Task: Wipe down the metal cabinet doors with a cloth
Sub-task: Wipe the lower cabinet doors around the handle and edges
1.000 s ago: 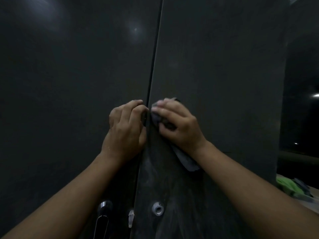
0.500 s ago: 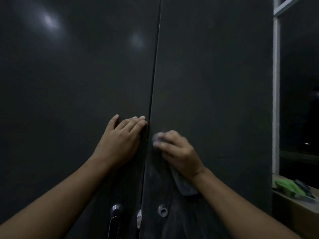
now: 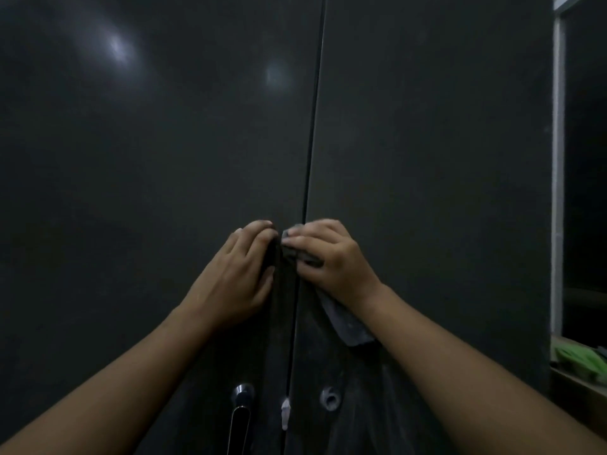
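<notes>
Two dark metal cabinet doors fill the view, the left door (image 3: pixel 147 175) and the right door (image 3: pixel 427 159), meeting at a thin vertical gap. My left hand (image 3: pixel 238 274) lies on the left door beside the gap, its fingertips curled over that door's edge. My right hand (image 3: pixel 331 257) grips a grey cloth (image 3: pixel 345 323) and presses it against the right door's inner edge. A tail of the cloth hangs below my right wrist. The two hands almost touch across the gap.
A chrome handle (image 3: pixel 241 412) is mounted low on the left door and a round lock (image 3: pixel 329 398) low on the right door. A small pale tag (image 3: pixel 285 415) sits in the gap. A white window frame (image 3: pixel 557 175) and a green object (image 3: pixel 578 357) on a ledge lie at the right.
My right hand with the cloth has slid up along the right door's edge toward the gap. My left hand's fingertips have hooked over the left door's edge.
</notes>
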Available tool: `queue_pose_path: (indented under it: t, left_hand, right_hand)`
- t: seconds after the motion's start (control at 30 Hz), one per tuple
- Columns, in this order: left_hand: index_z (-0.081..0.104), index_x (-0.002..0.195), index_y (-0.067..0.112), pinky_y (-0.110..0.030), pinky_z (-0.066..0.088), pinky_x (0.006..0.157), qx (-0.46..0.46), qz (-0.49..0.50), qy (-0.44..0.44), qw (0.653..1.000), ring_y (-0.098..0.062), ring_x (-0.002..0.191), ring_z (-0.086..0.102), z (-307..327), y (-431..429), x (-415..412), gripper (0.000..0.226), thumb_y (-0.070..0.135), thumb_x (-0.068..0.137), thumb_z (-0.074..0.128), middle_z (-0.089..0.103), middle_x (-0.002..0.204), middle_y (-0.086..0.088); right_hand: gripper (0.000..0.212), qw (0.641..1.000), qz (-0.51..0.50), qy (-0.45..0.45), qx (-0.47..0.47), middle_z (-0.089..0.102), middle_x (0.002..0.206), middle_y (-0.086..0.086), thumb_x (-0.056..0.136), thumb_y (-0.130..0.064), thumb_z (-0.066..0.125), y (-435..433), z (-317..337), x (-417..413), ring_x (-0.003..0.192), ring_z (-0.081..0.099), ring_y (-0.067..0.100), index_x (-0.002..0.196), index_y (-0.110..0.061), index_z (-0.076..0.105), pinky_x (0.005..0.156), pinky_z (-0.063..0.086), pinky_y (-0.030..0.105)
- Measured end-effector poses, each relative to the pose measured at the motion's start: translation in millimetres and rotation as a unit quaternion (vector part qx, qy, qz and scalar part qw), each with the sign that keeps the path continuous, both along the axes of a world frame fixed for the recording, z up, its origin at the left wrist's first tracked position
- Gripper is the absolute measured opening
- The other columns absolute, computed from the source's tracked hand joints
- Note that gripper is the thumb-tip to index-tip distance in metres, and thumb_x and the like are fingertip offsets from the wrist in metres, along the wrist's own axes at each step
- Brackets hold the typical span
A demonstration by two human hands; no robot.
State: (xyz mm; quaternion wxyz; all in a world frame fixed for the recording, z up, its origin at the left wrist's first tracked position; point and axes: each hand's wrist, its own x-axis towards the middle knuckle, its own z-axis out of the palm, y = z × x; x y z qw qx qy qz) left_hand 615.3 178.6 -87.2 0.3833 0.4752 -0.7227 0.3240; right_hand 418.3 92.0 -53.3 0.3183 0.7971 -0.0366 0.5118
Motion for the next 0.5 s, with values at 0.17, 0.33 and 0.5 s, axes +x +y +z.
queue_pose_path:
  t: [0.17,0.33,0.5]
  left_hand:
    - [0.026,0.156,0.015,-0.02,0.015,0.108,0.022,0.053,-0.014,0.998,-0.018,0.144,0.028,4,17,-4,0.067,0.031,0.097,0.055,0.024,0.161,-0.002]
    - [0.006,0.16,0.021,-0.022,0.016,0.116,0.088,0.075,-0.042,0.992,-0.012,0.149,0.01,8,29,-3,0.079,0.026,0.098,0.055,0.003,0.166,0.006]
    - [0.006,0.16,0.023,-0.026,0.026,0.116,0.119,0.063,-0.038,0.99,-0.011,0.147,0.009,14,32,0,0.086,0.019,0.094,0.06,0.004,0.165,0.009]
  right_hand:
    - [0.025,0.998,-0.025,0.053,0.002,0.072,0.121,-0.001,0.085,-0.017,0.073,0,-36,-6,0.103,0.061,0.02,0.11,-0.014,0.078,0.094,0.045,0.025]
    - [0.022,0.997,-0.046,0.058,-0.038,0.072,0.118,0.002,0.089,-0.016,0.066,13,-16,-10,0.096,0.064,0.024,0.108,-0.011,0.077,0.089,0.045,0.033]
    - [0.034,0.98,-0.056,-0.175,0.076,0.072,0.113,-0.002,0.078,-0.004,0.076,18,21,6,0.1,0.06,0.027,0.109,-0.015,0.076,0.094,0.035,0.013]
